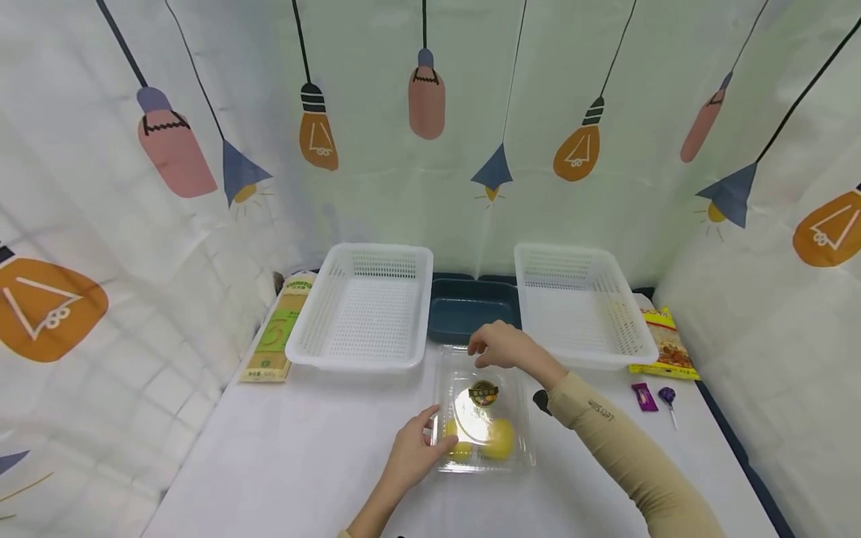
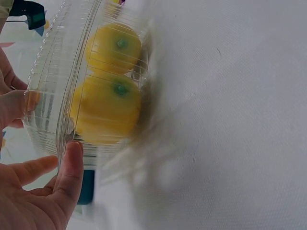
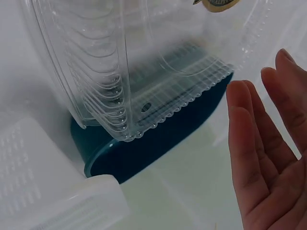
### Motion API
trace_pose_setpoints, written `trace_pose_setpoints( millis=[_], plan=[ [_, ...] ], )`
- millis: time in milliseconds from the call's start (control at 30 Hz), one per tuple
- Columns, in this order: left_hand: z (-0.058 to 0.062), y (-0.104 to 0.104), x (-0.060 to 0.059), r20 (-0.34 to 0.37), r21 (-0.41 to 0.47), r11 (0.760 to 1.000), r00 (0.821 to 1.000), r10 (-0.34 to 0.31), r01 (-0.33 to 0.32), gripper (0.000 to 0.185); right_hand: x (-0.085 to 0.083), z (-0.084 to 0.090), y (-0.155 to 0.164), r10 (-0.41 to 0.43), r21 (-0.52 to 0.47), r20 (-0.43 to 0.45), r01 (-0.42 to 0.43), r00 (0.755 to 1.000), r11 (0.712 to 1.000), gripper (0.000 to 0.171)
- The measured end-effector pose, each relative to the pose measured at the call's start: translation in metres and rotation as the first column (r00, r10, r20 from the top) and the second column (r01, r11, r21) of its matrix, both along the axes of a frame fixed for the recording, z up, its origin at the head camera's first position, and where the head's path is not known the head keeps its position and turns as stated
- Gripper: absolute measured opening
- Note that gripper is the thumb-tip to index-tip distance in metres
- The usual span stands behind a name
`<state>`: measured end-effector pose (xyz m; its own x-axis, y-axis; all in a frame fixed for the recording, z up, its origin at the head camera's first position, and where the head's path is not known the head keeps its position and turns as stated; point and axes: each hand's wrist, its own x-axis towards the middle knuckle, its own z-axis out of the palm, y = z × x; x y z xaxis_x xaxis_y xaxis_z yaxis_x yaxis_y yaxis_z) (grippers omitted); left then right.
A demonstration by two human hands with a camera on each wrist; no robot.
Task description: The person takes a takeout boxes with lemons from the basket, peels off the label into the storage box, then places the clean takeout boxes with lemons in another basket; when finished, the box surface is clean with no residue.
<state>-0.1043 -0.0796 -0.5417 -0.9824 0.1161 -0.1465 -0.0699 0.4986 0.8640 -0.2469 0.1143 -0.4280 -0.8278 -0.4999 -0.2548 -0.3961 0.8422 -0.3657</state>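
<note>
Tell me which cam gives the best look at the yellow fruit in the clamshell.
Left wrist: two yellow fruit fill the frame, green stem ends sharp through the clear clamshell. The head view shows them small, partly behind the left hand. The right wrist view shows only ribbed plastic, no fruit.

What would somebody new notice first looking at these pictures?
Most likely the clear plastic clamshell box in the middle of the white table, with yellow round fruits inside. The left hand touches its near left corner and the right hand is at its far edge. Behind it stand two white perforated baskets flanking a dark blue tray, against a curtain printed with lightbulbs.
</note>
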Motion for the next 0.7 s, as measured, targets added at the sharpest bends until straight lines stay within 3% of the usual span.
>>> trace_pose_setpoints(
  millis=[167,333,700],
  plan=[
    [0.001,-0.001,0.002,-0.003,0.020,1.000,1.000,0.004,-0.004,0.073,-0.005,-0.009,-0.009,0.022,0.100,0.051,-0.027,0.998,0.995,0.018],
    [-0.002,-0.002,0.007,-0.004,0.027,1.000,1.000,0.002,-0.002,0.072,0.000,-0.024,-0.015,0.055,0.130,0.104,-0.068,0.993,0.989,0.021],
    [0.000,-0.001,0.002,-0.019,0.030,1.000,1.000,0.011,-0.011,0.072,0.001,-0.027,-0.013,0.157,0.143,0.077,-0.166,0.985,0.976,0.012]
  ],
)
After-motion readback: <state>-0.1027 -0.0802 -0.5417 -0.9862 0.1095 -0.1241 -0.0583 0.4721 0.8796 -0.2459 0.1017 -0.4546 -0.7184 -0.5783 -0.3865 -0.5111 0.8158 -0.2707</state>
